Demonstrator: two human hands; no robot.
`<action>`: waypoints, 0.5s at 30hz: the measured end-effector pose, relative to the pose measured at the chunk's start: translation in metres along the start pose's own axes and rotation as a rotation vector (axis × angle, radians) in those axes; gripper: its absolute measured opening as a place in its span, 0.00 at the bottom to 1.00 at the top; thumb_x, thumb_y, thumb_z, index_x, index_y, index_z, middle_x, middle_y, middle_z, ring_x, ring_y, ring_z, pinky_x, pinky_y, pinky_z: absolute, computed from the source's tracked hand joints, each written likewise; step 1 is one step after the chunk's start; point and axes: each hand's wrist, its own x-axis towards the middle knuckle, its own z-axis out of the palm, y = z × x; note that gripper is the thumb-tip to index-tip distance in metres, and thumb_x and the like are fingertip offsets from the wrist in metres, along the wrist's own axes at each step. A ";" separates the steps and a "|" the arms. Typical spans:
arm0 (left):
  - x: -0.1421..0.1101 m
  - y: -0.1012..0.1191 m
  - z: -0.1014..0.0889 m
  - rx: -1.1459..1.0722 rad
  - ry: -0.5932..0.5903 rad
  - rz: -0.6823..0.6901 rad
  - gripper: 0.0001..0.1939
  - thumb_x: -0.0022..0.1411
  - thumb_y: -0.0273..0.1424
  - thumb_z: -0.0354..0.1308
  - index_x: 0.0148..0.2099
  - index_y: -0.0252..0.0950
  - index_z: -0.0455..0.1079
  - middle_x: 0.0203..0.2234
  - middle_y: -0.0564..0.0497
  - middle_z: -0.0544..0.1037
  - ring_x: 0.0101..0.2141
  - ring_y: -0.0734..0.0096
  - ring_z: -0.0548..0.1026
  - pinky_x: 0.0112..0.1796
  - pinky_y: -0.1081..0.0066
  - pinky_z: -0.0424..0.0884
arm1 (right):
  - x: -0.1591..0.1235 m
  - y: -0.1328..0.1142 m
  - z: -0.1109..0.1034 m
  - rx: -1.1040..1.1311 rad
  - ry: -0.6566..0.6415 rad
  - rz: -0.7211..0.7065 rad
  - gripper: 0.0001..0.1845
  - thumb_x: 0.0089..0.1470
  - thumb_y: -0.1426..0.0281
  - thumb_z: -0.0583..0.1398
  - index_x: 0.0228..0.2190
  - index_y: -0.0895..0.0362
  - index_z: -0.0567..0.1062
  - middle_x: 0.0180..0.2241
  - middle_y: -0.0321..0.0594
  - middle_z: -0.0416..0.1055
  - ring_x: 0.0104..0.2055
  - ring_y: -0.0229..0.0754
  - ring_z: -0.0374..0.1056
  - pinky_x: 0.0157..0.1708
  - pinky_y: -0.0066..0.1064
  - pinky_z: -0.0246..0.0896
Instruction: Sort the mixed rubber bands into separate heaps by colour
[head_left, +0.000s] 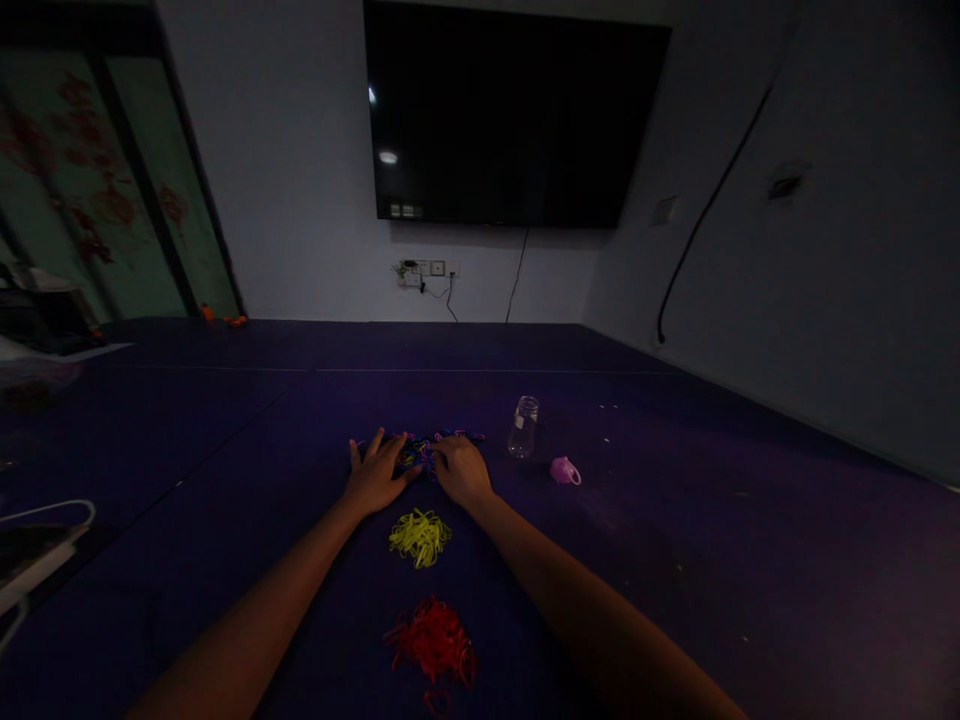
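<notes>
A mixed pile of coloured rubber bands (pixel 424 449) lies on the dark purple mat (pixel 675 520) ahead of me. My left hand (pixel 377 468) rests flat at the pile's left edge with its fingers spread. My right hand (pixel 461 468) lies on the pile's right side, fingers curled down into the bands; what they grip is hidden. Closer to me sits a heap of yellow bands (pixel 420 536), and nearer still a heap of red bands (pixel 433 640).
An empty clear bottle (pixel 523 426) stands right of the pile, with a pink cap (pixel 564 470) lying beside it. A dark screen (pixel 510 115) hangs on the far wall above a socket strip (pixel 424 270). A white object (pixel 37 550) sits at the left edge.
</notes>
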 end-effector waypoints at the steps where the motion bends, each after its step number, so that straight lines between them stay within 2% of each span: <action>1: 0.000 0.000 0.000 -0.003 -0.003 0.001 0.28 0.60 0.47 0.50 0.60 0.42 0.58 0.56 0.44 0.66 0.60 0.47 0.52 0.53 0.34 0.32 | 0.000 0.000 0.000 -0.010 -0.021 -0.010 0.19 0.52 0.77 0.52 0.44 0.57 0.74 0.45 0.44 0.72 0.50 0.43 0.63 0.50 0.32 0.54; 6: 0.002 -0.003 0.000 -0.062 0.078 -0.020 0.22 0.63 0.44 0.46 0.57 0.44 0.61 0.53 0.46 0.70 0.57 0.55 0.61 0.55 0.38 0.36 | 0.000 0.000 0.001 -0.073 -0.112 -0.068 0.26 0.52 0.78 0.51 0.53 0.57 0.66 0.54 0.44 0.64 0.57 0.44 0.56 0.54 0.37 0.50; 11: 0.002 -0.002 -0.001 -0.061 0.085 -0.032 0.26 0.57 0.44 0.54 0.57 0.43 0.62 0.54 0.44 0.69 0.58 0.48 0.57 0.54 0.36 0.37 | -0.002 0.001 0.002 -0.073 -0.194 -0.114 0.28 0.56 0.72 0.49 0.58 0.57 0.58 0.59 0.43 0.57 0.62 0.48 0.47 0.57 0.45 0.44; 15: 0.001 0.000 -0.002 -0.140 0.099 -0.028 0.25 0.55 0.42 0.56 0.55 0.43 0.64 0.49 0.46 0.74 0.56 0.51 0.62 0.55 0.37 0.33 | -0.004 0.001 0.002 -0.025 -0.226 -0.145 0.27 0.57 0.70 0.48 0.58 0.56 0.58 0.59 0.41 0.57 0.63 0.49 0.45 0.58 0.50 0.39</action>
